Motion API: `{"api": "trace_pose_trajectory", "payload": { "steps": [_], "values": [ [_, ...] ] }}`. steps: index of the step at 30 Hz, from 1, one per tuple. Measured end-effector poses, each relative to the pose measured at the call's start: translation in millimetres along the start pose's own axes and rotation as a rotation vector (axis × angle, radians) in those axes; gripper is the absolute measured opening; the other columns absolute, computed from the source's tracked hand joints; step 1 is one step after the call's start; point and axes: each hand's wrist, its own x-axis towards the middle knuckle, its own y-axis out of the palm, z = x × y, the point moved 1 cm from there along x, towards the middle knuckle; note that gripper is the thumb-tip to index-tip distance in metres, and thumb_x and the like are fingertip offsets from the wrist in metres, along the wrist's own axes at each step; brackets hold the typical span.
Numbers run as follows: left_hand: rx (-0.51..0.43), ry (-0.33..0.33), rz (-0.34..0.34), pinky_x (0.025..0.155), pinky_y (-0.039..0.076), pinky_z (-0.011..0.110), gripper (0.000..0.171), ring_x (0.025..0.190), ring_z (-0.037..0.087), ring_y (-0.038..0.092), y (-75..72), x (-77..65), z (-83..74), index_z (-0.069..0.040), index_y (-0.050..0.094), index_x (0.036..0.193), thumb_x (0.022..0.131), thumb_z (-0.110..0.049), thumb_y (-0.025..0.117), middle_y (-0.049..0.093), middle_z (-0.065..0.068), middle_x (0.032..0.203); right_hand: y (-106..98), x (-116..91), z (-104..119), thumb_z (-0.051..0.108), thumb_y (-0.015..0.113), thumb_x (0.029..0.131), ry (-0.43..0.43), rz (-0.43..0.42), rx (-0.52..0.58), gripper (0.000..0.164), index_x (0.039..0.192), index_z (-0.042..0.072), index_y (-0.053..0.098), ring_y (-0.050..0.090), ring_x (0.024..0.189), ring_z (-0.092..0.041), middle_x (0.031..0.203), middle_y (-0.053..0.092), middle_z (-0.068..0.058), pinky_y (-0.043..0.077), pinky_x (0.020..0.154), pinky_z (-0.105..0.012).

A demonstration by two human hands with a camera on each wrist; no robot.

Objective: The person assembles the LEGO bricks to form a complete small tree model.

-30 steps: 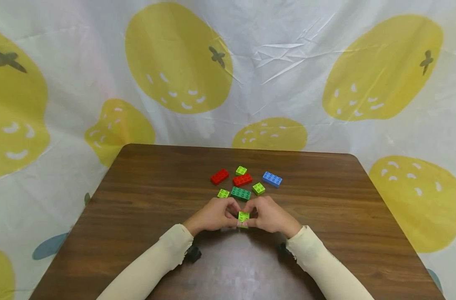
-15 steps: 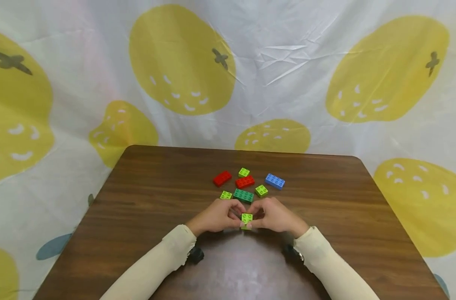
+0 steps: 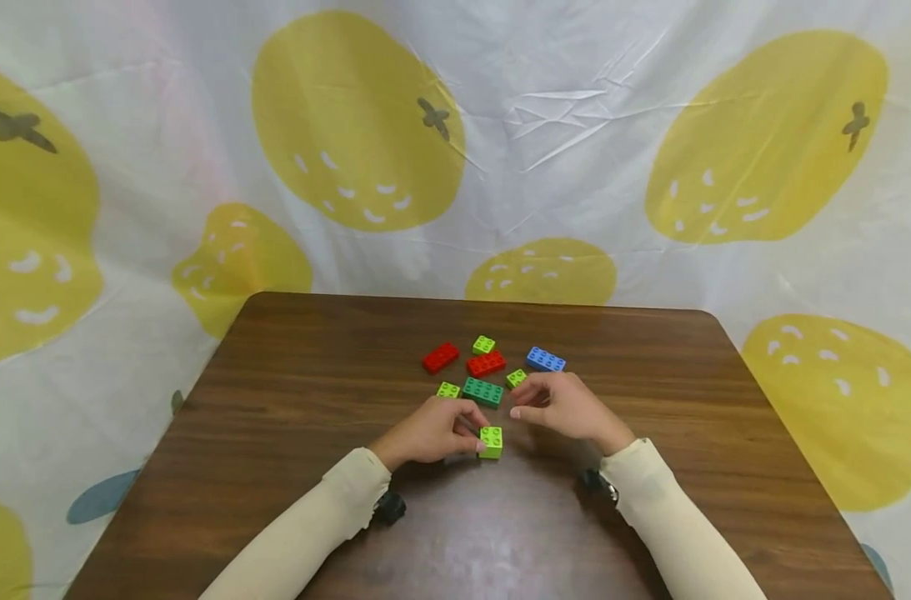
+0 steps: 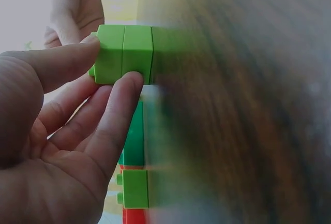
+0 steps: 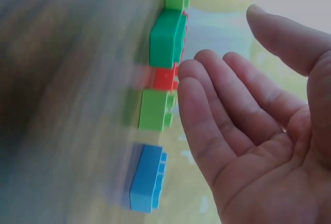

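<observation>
Keeping your left hand (image 3: 428, 429) steady matters most here: its thumb and fingers pinch the lime stack (image 3: 490, 443), two small blocks joined one on the other, which appears to stand on the table (image 3: 260, 400) on the near side of the loose blocks. Grip low on the sides so the top studs stay free; the seam looks tight on the face turned to the left wrist. Farther right, beyond the green block (image 3: 483, 392), sits the right lime block (image 3: 516, 378). Your right hand (image 3: 568, 406) holds nothing, thumb and fingers well apart, close to that block. If you take it, pinch its side walls and avoid nudging the blue block (image 3: 546, 359).

On the left, your hand covers part of the left lime block (image 3: 447, 389) in the head view, and the stack's far side is hidden from the left wrist, where the tabletop blurs. On the right, your fingers overlap the right lime block's edge; you cannot tell whether they touch it.
</observation>
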Motion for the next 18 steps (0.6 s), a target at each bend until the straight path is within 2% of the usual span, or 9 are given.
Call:
{"api": "trace_pose_trajectory", "payload": {
  "steps": [7,14,18],
  "values": [
    [0.001,-0.004,0.002,0.077,0.060,0.023,0.022,0.094,0.009,0.078,1.4,-1.8,4.0,-0.016,0.074,0.114,0.094,-0.020,0.083,0.076,0.001,0.114,-8,11,-9,0.029,0.085,0.091,0.038,-0.084,-0.012,0.031,0.113,0.008,0.077,0.073,0.088,-0.012,0.097,0.080,0.003,0.061,0.082,-0.036],
    [0.027,0.022,-0.008,0.079,0.060,0.024,0.024,0.095,0.013,0.077,0.1,-2.0,3.5,-0.014,0.073,0.118,0.096,-0.020,0.080,0.077,0.005,0.118,-11,25,-17,0.021,0.085,0.091,0.064,-0.156,0.023,0.024,0.109,0.007,0.078,0.073,0.087,-0.015,0.095,0.079,0.000,0.060,0.083,-0.035],
    [0.006,0.000,-0.001,0.080,0.061,0.023,0.029,0.095,0.011,0.078,-0.5,-1.7,3.1,-0.013,0.072,0.120,0.094,-0.021,0.082,0.076,0.005,0.119,-12,32,-19,0.020,0.084,0.091,0.070,-0.177,0.000,0.022,0.108,0.007,0.078,0.072,0.088,-0.017,0.097,0.078,-0.001,0.059,0.084,-0.037]
  ]
}}
